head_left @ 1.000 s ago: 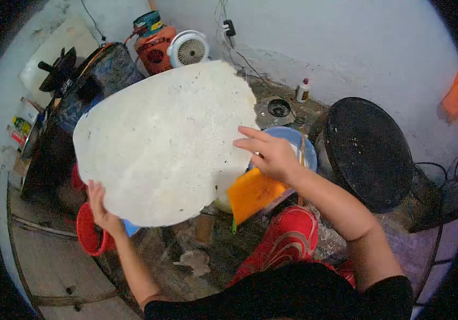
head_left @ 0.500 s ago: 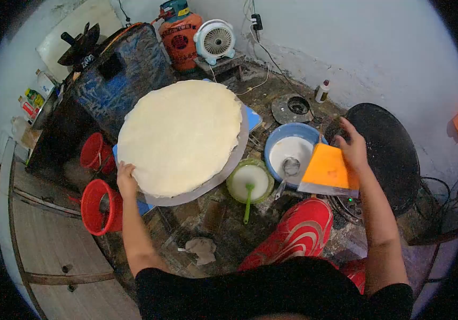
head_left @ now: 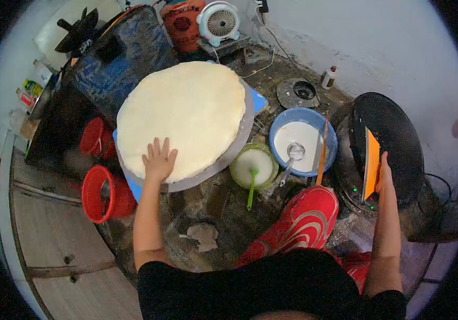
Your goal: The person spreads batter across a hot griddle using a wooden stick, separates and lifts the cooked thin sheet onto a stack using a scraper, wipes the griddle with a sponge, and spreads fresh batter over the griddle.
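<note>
1. A white wall (head_left: pixel 346 32) stands behind a dark, cluttered floor (head_left: pixel 175 208); a small fan (head_left: pixel 222 22) sits by the wall toward the far left.
2. A broad, pale round sheet (head_left: pixel 186 112) lies ahead and to the person's left, on a grey round board (head_left: pixel 248 114) whose rim shows along the right and near sides.
3. The left hand (head_left: pixel 159 162) rests at the sheet's near edge, palm down with fingers spread, clasping nothing; its fingers point away from the body, toward the sheet's middle.
4. The right hand (head_left: pixel 385 173) is well apart from the left, out on the far side of the red trouser leg (head_left: pixel 306 218), and grips an orange scraper (head_left: pixel 371 165) along its right side.
5. The scraper appears nearly edge-on, its long axis running away from the body; it overlaps the black round griddle (head_left: pixel 402 133) in view, though whether they touch I cannot tell.
6. So the right hand is the nearer one to the griddle, the left to the sheet; between the two lie a blue basin (head_left: pixel 274 146) and a green bowl (head_left: pixel 234 178).
</note>
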Demonstrator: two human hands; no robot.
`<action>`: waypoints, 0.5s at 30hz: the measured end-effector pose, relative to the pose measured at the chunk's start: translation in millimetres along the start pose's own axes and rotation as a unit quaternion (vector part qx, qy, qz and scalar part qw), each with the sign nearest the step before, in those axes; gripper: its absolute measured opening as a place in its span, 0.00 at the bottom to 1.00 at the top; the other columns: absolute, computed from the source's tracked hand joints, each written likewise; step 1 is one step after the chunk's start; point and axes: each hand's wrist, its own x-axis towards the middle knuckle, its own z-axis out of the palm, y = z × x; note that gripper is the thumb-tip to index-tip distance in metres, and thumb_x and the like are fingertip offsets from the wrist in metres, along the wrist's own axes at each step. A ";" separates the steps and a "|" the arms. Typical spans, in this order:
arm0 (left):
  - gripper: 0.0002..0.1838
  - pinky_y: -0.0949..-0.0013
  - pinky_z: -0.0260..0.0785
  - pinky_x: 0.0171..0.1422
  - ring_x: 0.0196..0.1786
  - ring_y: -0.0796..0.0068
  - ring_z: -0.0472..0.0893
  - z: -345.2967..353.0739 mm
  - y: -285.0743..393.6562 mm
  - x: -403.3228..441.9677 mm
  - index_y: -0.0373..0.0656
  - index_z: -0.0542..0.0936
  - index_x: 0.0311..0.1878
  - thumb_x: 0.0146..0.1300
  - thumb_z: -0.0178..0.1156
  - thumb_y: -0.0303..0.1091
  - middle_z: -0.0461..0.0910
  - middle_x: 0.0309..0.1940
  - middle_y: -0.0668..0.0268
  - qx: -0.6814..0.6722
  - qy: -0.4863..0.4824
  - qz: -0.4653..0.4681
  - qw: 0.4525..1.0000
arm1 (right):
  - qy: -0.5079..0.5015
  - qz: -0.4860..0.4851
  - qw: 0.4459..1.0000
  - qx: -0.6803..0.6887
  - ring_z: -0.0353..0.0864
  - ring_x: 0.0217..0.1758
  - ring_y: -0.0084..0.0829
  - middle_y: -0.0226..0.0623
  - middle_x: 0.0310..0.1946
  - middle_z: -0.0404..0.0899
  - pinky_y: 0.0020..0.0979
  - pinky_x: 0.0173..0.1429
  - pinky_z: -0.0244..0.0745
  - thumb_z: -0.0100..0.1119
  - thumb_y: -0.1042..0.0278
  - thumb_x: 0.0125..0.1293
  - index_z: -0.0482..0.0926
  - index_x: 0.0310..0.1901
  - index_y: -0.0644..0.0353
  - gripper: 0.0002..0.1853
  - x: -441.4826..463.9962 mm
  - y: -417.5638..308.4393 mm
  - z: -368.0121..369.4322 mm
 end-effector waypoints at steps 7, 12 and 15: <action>0.32 0.44 0.31 0.66 0.68 0.55 0.41 3.2 2.1 -6.0 0.53 0.53 0.64 0.60 0.36 0.58 0.45 0.66 0.58 -0.041 -0.037 -0.011 0.998 | -0.131 -0.013 0.985 0.112 0.73 0.48 0.33 0.39 0.47 0.73 0.33 0.53 0.68 0.45 0.60 0.63 0.68 0.48 0.64 0.17 -12.4 -7.1 56.2; 0.30 0.56 0.56 0.59 0.55 0.52 0.65 -0.4 84.3 -38.4 0.37 0.66 0.53 0.47 0.61 0.37 0.61 0.56 0.49 -0.206 0.234 0.189 0.931 | -0.340 -0.023 0.914 0.221 0.68 0.55 0.35 0.39 0.52 0.67 0.37 0.61 0.60 0.45 0.68 0.62 0.63 0.54 0.64 0.19 -46.1 3.5 141.7; 0.30 0.72 0.70 0.35 0.36 0.70 0.76 -20.0 176.1 -93.6 0.39 0.61 0.57 0.52 0.60 0.34 0.62 0.56 0.58 -0.732 -0.076 0.156 0.658 | -0.386 -0.006 0.884 0.263 0.64 0.58 0.34 0.37 0.54 0.65 0.37 0.63 0.57 0.45 0.72 0.62 0.61 0.55 0.62 0.19 -79.2 22.6 203.3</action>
